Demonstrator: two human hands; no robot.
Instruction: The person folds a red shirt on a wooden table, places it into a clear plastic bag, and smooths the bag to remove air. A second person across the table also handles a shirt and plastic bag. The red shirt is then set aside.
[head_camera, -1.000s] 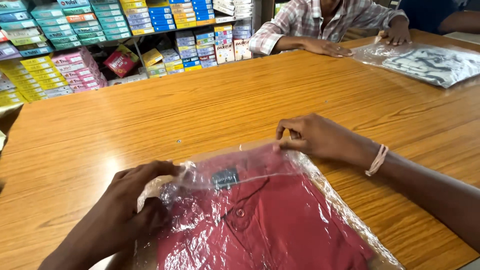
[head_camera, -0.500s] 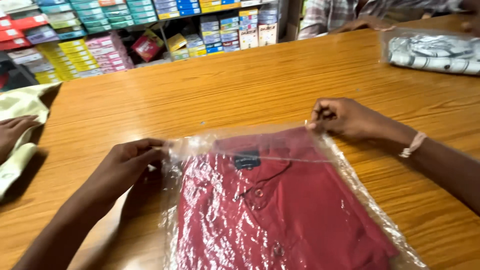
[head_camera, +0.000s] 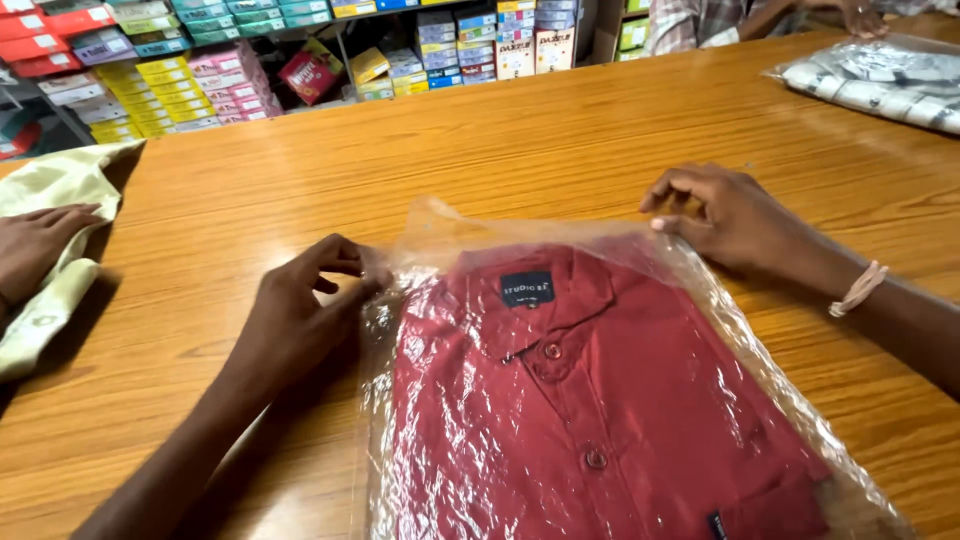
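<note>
Head view: red shirt (head_camera: 600, 400) folded in a clear plastic bag (head_camera: 740, 330), flat on the wooden table (head_camera: 400, 160). Left hand (head_camera: 300, 315) at the bag's upper left corner, fingers pinching the plastic edge. Right hand (head_camera: 730, 215) at the bag's upper right corner, fingertips curled down on the flap, probably gripping it. Left of the bag, a pale yellow garment (head_camera: 55, 200) under another person's hand (head_camera: 35, 245). Far beyond the bag's right side, a second bagged shirt (head_camera: 880, 80); behind the table, shelves of coloured boxes (head_camera: 200, 50).
</note>
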